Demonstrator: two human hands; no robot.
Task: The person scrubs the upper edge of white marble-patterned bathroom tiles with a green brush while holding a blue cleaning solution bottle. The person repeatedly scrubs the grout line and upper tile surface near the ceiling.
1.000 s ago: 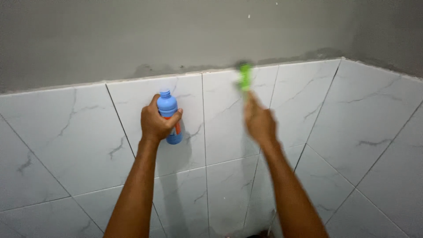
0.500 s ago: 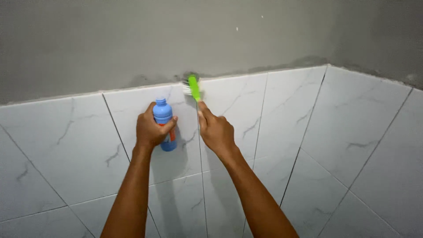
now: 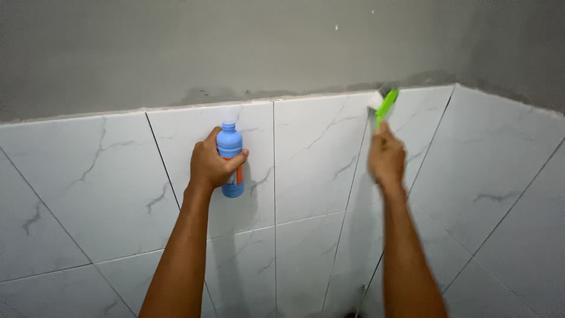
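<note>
Dim, even light; soft arm shadows on tiles; right hand motion-blurred.

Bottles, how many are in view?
1: a blue bottle, upright and uncapped, gripped in the left hand against the tiled wall.

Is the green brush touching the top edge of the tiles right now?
Touching. The head view shows the brush in the right hand with its bristles pressed on the top edge of the tiles; no gap shows.
</note>
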